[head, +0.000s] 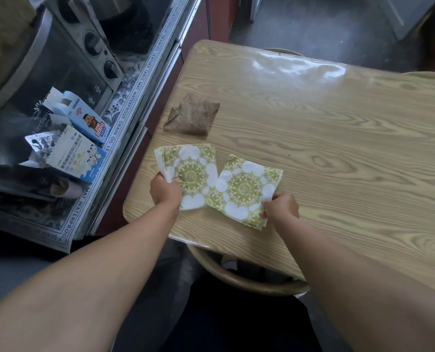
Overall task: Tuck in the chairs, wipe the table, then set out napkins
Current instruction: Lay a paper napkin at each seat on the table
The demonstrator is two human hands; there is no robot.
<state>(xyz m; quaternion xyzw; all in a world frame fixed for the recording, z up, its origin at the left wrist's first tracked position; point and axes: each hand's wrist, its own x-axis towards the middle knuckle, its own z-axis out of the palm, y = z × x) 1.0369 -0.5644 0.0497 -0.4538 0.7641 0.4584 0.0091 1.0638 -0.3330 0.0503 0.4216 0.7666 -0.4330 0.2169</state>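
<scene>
Reaching over curved wooden chair back (249,282) tucked under pale wood-grain counter (338,148). Pinching green-and-white patterned paper napkin (194,166) at near-left corner with fingers of left hand (165,191); gripping second patterned napkin (246,186), overlapping its edge, with fingers of right hand (282,207). Beyond, apart: folded brown cloth (192,118); leftward, printed cartons (81,158).

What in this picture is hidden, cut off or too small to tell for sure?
1. Head view: sheet count of the left napkin stack in the left hand and the right napkin stack in the right hand; layers overlap.
2. Head view: the seat of the near chair; the table hides it.
3. Head view: small print on the boxes; too small.
</scene>
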